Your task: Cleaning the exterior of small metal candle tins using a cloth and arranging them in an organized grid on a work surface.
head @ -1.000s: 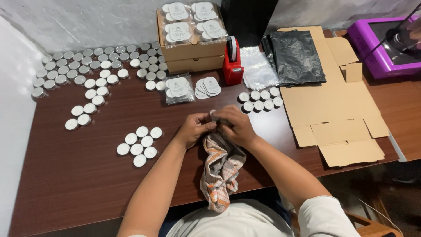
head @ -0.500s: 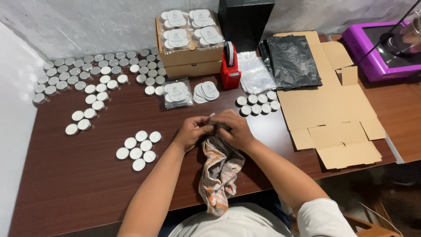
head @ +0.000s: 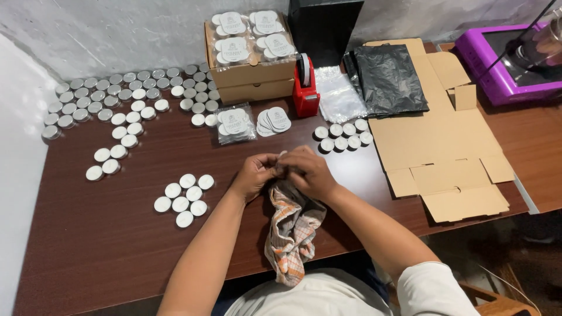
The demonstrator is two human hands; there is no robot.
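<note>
Both hands meet over the middle of the dark brown table (head: 93,251). My left hand (head: 255,174) and my right hand (head: 307,171) are closed together around a small object that the fingers hide, pressed into a checked orange and white cloth (head: 291,231). The cloth hangs down from my hands over the table's near edge. A cluster of several white tealight candles (head: 182,199) lies just left of my left hand. Another small group of tealights (head: 342,136) lies beyond my right hand.
Many tealights in metal cups (head: 111,102) cover the far left. Cardboard boxes (head: 252,79) topped with packed candles stand at the back, beside a red tape dispenser (head: 305,93), clear bags (head: 339,96), a black bag (head: 389,76), flattened cardboard (head: 439,140) and a purple machine (head: 509,64).
My hands stay together on the cloth, with only small finger movement. The view has shifted slightly.
</note>
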